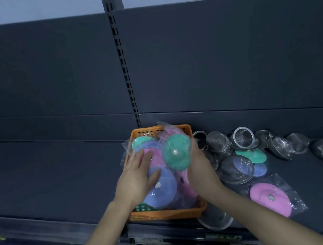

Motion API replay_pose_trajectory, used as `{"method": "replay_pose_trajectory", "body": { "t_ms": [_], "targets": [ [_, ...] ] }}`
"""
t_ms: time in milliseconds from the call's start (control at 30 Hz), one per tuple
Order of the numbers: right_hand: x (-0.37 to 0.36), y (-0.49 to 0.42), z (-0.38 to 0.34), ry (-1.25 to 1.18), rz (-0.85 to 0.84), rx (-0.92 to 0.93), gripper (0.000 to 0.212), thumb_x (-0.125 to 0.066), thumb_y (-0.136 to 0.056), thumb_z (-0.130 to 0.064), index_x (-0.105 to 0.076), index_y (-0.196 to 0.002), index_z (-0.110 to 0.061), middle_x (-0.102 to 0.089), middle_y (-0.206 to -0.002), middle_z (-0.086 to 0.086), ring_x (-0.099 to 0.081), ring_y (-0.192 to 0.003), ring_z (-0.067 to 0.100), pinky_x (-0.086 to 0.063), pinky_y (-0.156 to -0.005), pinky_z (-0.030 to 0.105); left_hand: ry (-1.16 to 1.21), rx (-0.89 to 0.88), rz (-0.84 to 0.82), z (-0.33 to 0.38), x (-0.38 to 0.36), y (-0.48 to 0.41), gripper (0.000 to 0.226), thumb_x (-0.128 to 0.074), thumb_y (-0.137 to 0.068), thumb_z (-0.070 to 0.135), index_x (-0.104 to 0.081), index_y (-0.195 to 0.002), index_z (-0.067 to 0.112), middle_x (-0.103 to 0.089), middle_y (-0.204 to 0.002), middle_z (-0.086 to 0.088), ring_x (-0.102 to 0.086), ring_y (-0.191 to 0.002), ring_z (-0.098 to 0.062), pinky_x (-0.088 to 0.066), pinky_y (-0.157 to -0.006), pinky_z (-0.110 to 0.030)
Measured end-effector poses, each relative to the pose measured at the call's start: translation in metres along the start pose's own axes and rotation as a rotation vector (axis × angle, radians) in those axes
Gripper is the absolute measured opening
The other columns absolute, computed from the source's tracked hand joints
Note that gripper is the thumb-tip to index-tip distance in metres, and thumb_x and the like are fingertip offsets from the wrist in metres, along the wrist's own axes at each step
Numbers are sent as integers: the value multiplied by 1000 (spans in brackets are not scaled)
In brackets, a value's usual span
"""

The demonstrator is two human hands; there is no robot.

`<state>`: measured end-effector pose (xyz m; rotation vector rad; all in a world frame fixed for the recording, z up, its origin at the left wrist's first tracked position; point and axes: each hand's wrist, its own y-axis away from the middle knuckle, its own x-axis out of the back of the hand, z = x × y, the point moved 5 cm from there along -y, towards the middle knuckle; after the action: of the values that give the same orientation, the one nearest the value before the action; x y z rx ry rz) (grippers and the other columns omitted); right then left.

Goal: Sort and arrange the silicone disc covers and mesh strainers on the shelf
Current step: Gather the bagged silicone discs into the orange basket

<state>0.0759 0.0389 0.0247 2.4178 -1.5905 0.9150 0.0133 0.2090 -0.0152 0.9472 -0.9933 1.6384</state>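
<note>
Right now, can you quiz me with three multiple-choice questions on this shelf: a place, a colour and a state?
1. The mesh strainers lie where? A. left of the orange basket B. right of it C. inside it
2. The disc cover held by the right hand is? A. green B. yellow C. black
3. The left hand is? A. gripping a strainer B. out of view C. flat on the bagged discs in the basket
1 B: they sit on the shelf to its right. 2 A: it shows teal green. 3 C: its fingers lie straight on them.
</note>
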Motion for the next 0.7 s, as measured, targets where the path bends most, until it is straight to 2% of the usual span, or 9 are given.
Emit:
{"method": "replay_pose_trajectory", "body": {
  "t_ms": [67,133,200,300,433,500,567,633,700],
  "targets": [
    [-9,8,11,18,-41,-78,59,-36,-96,-6,-12,-149,-19,-35,-147,6,-39,-128,15,-25,-96,5,-16,-30,26,1,-4,4,63,-40,-94,50,-26,-148,20,-19,-157,-5,-5,-146,-23,-10,-116,-31],
    [-15,16,18,10,-63,-146,55,-25,-100,-11,-5,-150,-23,-21,-155,3,-24,-135,13,-12,-86,-6,-21,-27,41,0,-6,6,64,-41,-94,48,-25,-148,18,-18,-157,-7,-4,-146,-24,-9,-115,-29],
    [-14,19,23,92,-57,-164,60,-28,-99,-13,3,-150,-21,-15,-157,4,-26,-135,13,-9,-85,-4,-30,-26,40,-1,-7,6,64,-41,-95,47,-24,-148,17,-19,-156,-8,-5,-146,-24,-10,-116,-31],
    [-10,18,25,260,-82,-107,81,-45,-91,-10,13,-148,-8,-14,-156,11,-34,-134,23,-13,-87,5,0,-31,5,-3,-5,1,62,-40,-95,47,-25,-148,18,-22,-155,-6,-9,-146,-23,-12,-118,-35],
    [-8,20,23,316,-112,-119,81,-41,-90,-4,15,-148,-7,-25,-152,14,-40,-130,26,-25,-93,15,49,-13,4,-1,2,-1,61,-42,-94,48,-31,-145,18,-25,-154,-5,-14,-144,-21,-15,-118,-36],
    [-10,23,23,330,-112,-105,76,-36,-89,-1,10,-149,-7,-24,-153,13,-38,-131,26,-28,-106,26,50,-2,20,0,3,1,61,-41,-93,49,-32,-144,18,-26,-153,-4,-13,-144,-21,-15,-117,-36],
    [-9,24,22,306,-94,-85,72,-36,-88,-1,1,-149,-5,-26,-151,12,-36,-132,24,-31,-109,32,34,8,34,2,3,3,60,-40,-93,50,-33,-144,18,-27,-153,-5,-14,-144,-23,-14,-117,-38],
    [-4,23,19,161,-92,-92,70,-43,-85,0,-14,-147,-9,-37,-143,10,-40,-129,22,-35,-105,29,0,21,48,3,6,4,58,-40,-92,50,-36,-141,20,-29,-151,-3,-15,-144,-23,-13,-117,-44],
    [6,23,19,-18,-56,-101,61,-52,-82,-3,-32,-136,-24,-51,-128,-7,-48,-120,6,-41,-98,21,-34,39,69,4,12,4,55,-40,-91,52,-39,-138,23,-32,-150,-1,-15,-144,-22,-7,-116,-50]
  ]
}}
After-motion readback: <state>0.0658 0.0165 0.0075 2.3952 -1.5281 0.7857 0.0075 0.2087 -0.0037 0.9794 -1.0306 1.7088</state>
